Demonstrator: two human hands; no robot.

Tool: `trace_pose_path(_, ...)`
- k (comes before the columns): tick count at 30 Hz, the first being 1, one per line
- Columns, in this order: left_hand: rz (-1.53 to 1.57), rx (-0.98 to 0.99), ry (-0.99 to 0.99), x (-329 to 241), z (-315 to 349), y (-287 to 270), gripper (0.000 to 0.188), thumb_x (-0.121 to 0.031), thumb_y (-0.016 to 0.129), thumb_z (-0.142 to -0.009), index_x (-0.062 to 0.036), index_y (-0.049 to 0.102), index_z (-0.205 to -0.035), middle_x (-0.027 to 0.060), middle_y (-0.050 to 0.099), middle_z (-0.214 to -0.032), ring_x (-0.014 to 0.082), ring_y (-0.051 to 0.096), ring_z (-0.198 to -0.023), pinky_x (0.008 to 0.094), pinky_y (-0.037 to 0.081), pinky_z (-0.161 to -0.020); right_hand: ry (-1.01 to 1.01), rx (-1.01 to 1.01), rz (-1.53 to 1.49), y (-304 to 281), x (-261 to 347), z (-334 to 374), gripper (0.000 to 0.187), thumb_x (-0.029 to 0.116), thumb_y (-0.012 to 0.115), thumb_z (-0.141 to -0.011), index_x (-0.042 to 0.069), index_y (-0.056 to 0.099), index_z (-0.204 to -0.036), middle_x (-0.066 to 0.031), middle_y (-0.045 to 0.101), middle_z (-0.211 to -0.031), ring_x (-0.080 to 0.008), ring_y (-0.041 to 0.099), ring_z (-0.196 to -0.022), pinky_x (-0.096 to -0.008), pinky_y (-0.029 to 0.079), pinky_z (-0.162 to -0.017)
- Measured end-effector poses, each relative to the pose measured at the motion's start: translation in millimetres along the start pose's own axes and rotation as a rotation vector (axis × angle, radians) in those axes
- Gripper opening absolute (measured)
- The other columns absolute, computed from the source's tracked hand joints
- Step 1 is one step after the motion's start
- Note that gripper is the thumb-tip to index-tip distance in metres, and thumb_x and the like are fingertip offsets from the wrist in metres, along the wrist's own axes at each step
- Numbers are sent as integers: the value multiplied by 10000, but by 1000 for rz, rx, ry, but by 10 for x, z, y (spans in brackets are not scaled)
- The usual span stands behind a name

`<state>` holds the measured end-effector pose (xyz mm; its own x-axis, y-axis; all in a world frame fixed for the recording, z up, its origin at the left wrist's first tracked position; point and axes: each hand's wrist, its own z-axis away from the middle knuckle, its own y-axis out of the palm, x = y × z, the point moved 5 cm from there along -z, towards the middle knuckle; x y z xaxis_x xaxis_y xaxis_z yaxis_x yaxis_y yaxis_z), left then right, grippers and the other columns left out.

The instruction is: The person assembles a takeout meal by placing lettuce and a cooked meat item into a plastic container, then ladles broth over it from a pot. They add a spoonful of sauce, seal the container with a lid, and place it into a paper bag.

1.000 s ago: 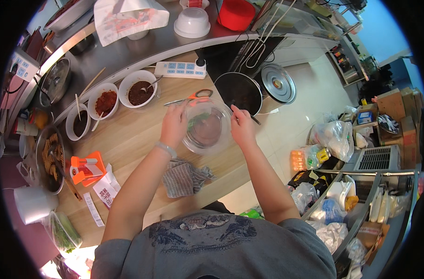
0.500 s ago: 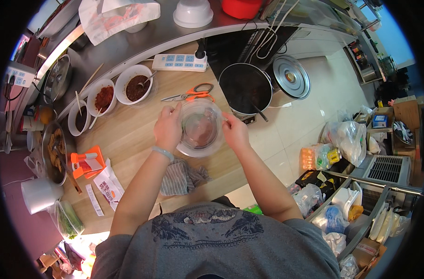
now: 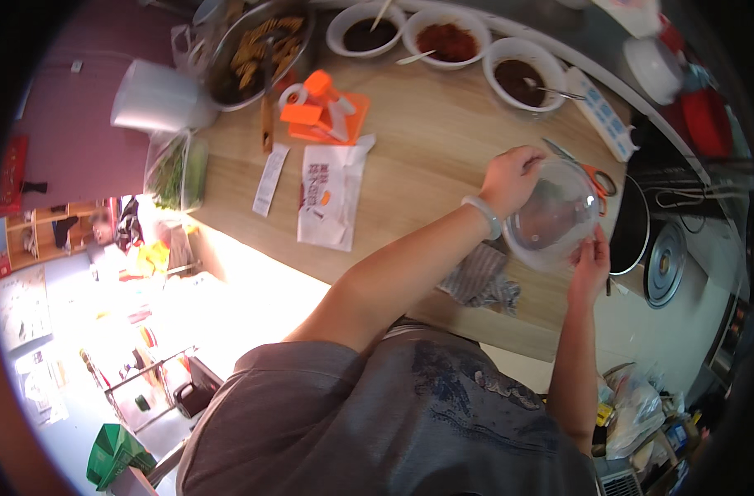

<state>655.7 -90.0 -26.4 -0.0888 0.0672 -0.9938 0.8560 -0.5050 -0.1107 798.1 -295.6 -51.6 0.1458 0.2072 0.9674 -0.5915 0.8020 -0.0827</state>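
Between my hands is a clear round plastic bowl (image 3: pixel 549 217), with something brownish showing through it. My left hand (image 3: pixel 509 180) is closed on its far left rim, fingers curled. At the near right side, my right hand (image 3: pixel 590 263) pinches the edge. Whether a lid covers the bowl is hard to tell through the glare. Orange-handled scissors (image 3: pixel 598 179) lie just beyond it, partly hidden behind the bowl. A striped grey cloth (image 3: pixel 481 279) is crumpled on the table, below my left wrist.
Along the back stand white bowls of dark sauce (image 3: pixel 369 35), red chilli sauce (image 3: pixel 448 40) and brown sauce (image 3: pixel 522 76). A power strip (image 3: pixel 600 114) lies right of them. An orange tape dispenser (image 3: pixel 327 112), paper bag (image 3: pixel 331 194) and paper slip (image 3: pixel 270 180) lie left. The black pot (image 3: pixel 630 227) is right.
My view has swung to the left, so the table and my hands appear farther right and turned. Both hands still hold the bowl, which looks more tilted.
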Motion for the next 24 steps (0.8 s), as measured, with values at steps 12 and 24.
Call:
trace_pose_path(12, -761, -588, 16, 774, 1562, -3813, 232, -93, 604, -810, -87, 610, -1042, 130, 585, -1051, 339, 549, -989, 439, 447, -860, 25, 10, 181, 891, 71, 258, 346, 150, 477, -991, 27, 510, -1313, 54, 462, -767, -45, 424, -668, -228, 378, -586)
trace_pose_path(24, -827, -376, -63, 1276, 1970, -4522, 208, -119, 583, -830, -96, 632, -1030, 145, 585, -1007, 359, 551, -936, 472, 453, -834, -22, 22, 442, 853, 34, 196, 397, 169, 451, -986, 69, 472, -1370, 38, 468, -788, -60, 433, -671, -251, 404, -601)
